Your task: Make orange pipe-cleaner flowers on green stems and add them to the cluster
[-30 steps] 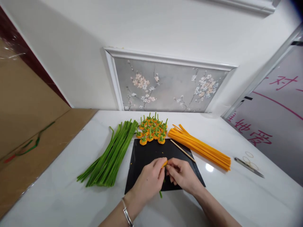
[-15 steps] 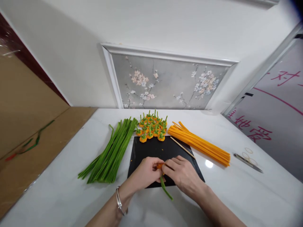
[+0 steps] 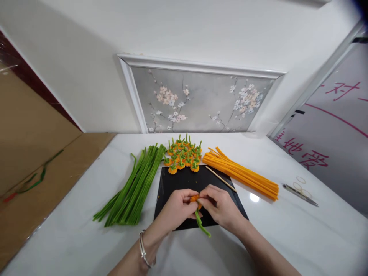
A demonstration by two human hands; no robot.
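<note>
Above the black mat (image 3: 172,184), my left hand (image 3: 180,207) is closed on a small orange pipe-cleaner flower (image 3: 194,198) with a green pipe-cleaner stem (image 3: 202,226) hanging toward me. My right hand (image 3: 219,205) pinches the flower's right side between thumb and fingers. Part of the flower is hidden by my fingers. Beyond the mat stands a cluster of finished-looking orange flowers (image 3: 184,155) with short green stems pointing up. A thin wooden stick (image 3: 220,178) lies across the mat's right edge.
Green pipe cleaners (image 3: 135,188) lie in a bundle on the left, orange pipe cleaners (image 3: 241,172) on the right. Farther right are tweezers (image 3: 300,194) and several rubber bands (image 3: 301,179). Cardboard (image 3: 57,184) borders the white table (image 3: 71,230); a framed panel (image 3: 201,99) is behind.
My right hand has turned and its fingers have drawn up slightly, leaving more of the orange flower visible. The stem's end has risen a little. The view has shifted slightly.
</note>
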